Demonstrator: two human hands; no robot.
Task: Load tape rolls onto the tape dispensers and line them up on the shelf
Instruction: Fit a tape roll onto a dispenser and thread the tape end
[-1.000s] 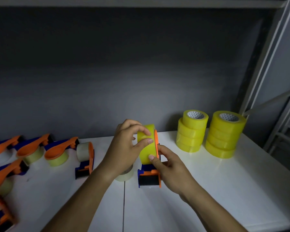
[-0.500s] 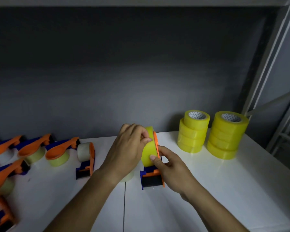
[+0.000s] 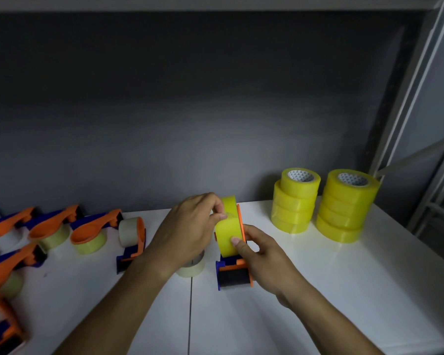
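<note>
Head view: left hand (image 3: 190, 226) pinches apparently the tape end on the yellow roll (image 3: 227, 226), right hand (image 3: 262, 252) grasps its dispenser (image 3: 233, 274); two yellow stacks (image 3: 295, 203) remain unloaded.

Shelf (image 3: 318, 290) front-right part and front edge bare, hand could pass there. Two stacks of yellow rolls (image 3: 321, 203) block the back-right corner, near the upright post (image 3: 405, 124). Loaded dispensers (image 3: 62, 231) crowd the back-left and left edge. Centre taken by the dispenser in hand (image 3: 235, 272), a clear roll (image 3: 192, 267) just left of it. Narrow gap between centre dispenser and yellow stacks.
</note>
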